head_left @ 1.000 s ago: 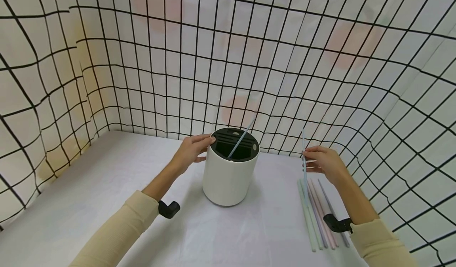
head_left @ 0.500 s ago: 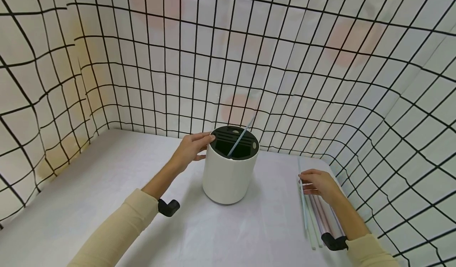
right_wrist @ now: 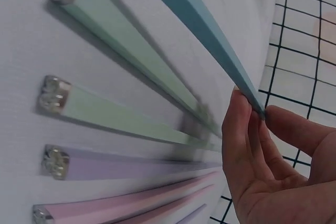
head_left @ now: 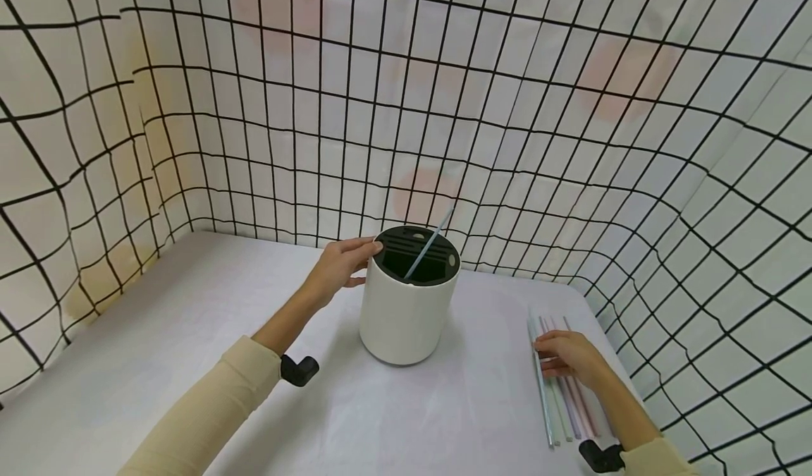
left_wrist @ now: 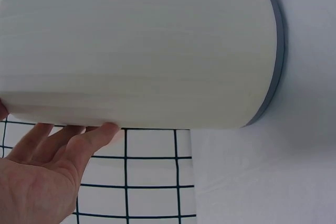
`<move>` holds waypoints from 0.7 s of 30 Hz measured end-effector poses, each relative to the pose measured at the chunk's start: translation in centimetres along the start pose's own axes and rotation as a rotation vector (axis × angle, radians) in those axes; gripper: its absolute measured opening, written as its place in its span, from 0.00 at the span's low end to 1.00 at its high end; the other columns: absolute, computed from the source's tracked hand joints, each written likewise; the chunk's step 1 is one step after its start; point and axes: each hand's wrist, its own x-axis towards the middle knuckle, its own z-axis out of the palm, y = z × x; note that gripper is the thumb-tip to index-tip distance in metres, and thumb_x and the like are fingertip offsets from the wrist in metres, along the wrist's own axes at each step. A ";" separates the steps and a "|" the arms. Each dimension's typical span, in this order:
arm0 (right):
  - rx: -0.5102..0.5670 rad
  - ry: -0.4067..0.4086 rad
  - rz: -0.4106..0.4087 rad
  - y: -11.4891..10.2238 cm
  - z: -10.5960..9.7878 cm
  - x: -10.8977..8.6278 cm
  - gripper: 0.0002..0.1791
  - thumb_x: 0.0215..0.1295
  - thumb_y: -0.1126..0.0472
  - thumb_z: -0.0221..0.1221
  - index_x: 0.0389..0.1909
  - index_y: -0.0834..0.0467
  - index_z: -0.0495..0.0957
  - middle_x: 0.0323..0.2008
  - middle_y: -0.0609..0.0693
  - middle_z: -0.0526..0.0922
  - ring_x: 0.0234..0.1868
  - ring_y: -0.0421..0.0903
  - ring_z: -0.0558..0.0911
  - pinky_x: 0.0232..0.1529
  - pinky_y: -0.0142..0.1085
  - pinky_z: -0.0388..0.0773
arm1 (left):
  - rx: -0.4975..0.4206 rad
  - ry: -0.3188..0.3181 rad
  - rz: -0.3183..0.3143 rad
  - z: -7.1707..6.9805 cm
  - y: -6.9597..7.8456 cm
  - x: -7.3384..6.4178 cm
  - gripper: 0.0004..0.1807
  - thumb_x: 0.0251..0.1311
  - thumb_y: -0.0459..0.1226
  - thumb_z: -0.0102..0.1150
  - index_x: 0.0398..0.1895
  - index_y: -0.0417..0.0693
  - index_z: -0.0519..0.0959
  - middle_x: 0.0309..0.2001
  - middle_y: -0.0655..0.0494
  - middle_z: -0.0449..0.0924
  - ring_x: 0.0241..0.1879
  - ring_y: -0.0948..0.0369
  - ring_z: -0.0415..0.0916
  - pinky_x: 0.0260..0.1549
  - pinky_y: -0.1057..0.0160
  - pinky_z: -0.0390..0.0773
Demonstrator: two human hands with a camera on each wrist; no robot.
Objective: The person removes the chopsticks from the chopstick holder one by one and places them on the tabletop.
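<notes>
A white cylindrical utensil holder (head_left: 406, 328) with a black slotted top stands upright mid-table. One blue chopstick (head_left: 428, 245) leans out of its large opening. My left hand (head_left: 339, 268) holds the holder's far left side, its thumb at the rim; in the left wrist view, fingers (left_wrist: 86, 142) touch the white wall. My right hand (head_left: 571, 356) pinches another blue chopstick (right_wrist: 210, 35) between thumb and fingers. That chopstick slopes low over the table at the left of a row of green chopsticks (right_wrist: 126, 51), a purple chopstick (right_wrist: 115, 163) and pink chopsticks (right_wrist: 110, 203). All show silvery ends.
A black wire grid (head_left: 406, 109) encloses the back and both sides, with white cloth behind it. White cloth covers the table (head_left: 482, 405). The row of chopsticks lies right of the holder, near the right-hand grid.
My right hand has lowered the blue chopstick toward the table and nearer to me, from nearly upright to lying along the row. The left hand and the holder have stayed in place.
</notes>
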 end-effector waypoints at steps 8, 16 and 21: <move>-0.011 -0.004 0.015 0.9 0.8 0.5 0.18 0.69 0.62 0.61 0.52 0.72 0.76 0.35 0.54 0.84 0.29 0.45 0.84 0.32 0.39 0.87 | 0.005 0.000 0.001 0.0 0.0 0.0 0.32 0.68 0.55 0.60 0.69 0.50 0.75 0.66 0.52 0.77 0.65 0.50 0.77 0.57 0.45 0.81; 0.004 0.034 0.012 1.3 1.1 0.7 0.18 0.69 0.63 0.61 0.51 0.73 0.76 0.30 0.51 0.82 0.26 0.43 0.83 0.29 0.36 0.86 | 0.000 -0.002 -0.008 0.0 0.0 0.0 0.31 0.68 0.55 0.61 0.69 0.50 0.75 0.65 0.53 0.78 0.64 0.51 0.78 0.58 0.45 0.81; 0.005 0.045 0.001 1.2 1.2 0.8 0.17 0.68 0.65 0.61 0.50 0.75 0.76 0.28 0.51 0.81 0.24 0.43 0.82 0.28 0.36 0.86 | -0.002 -0.001 -0.005 -0.1 0.0 0.0 0.32 0.67 0.55 0.61 0.69 0.50 0.75 0.65 0.52 0.78 0.64 0.51 0.78 0.58 0.45 0.81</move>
